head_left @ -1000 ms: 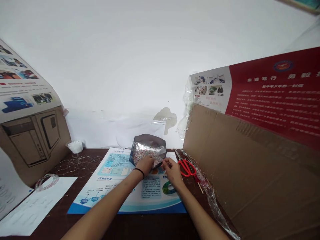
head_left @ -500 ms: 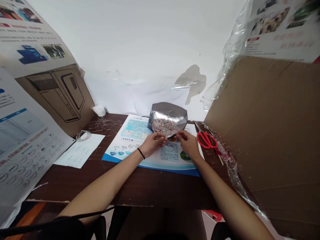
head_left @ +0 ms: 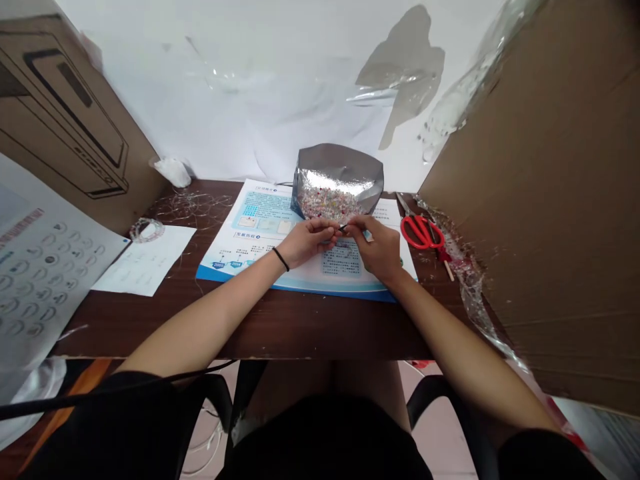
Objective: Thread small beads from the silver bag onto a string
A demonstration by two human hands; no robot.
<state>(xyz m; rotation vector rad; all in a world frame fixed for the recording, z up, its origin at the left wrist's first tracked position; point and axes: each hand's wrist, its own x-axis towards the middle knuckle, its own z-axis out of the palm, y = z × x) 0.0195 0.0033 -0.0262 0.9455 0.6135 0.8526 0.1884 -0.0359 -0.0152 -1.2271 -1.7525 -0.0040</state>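
Observation:
My left hand (head_left: pixel 310 243), with a black band on its wrist, is closed in a pinch just in front of the silver bag (head_left: pixel 340 159). Facing it, my right hand (head_left: pixel 376 247) is also pinched, its fingertips almost meeting the left ones. What the fingertips hold is too small to make out; a tiny dark spot shows between them. Small multicoloured beads (head_left: pixel 327 200) lie in the open bag, pale with some red and yellow ones. Bag and hands are over a printed blue-and-white sheet (head_left: pixel 265 207) on the dark table.
Red-handled scissors (head_left: pixel 423 232) lie right of the sheet, beside crumpled clear plastic (head_left: pixel 473 293). To the left are a beaded ring (head_left: pixel 147 231) on a white paper (head_left: pixel 150 267) and tangled thin strands (head_left: pixel 195 205). Cardboard panels (head_left: pixel 560 200) wall both sides.
The view has tilted down, so the table sits higher in the picture. My right hand's fingertips have come closer to those of my left. The bag stays in place.

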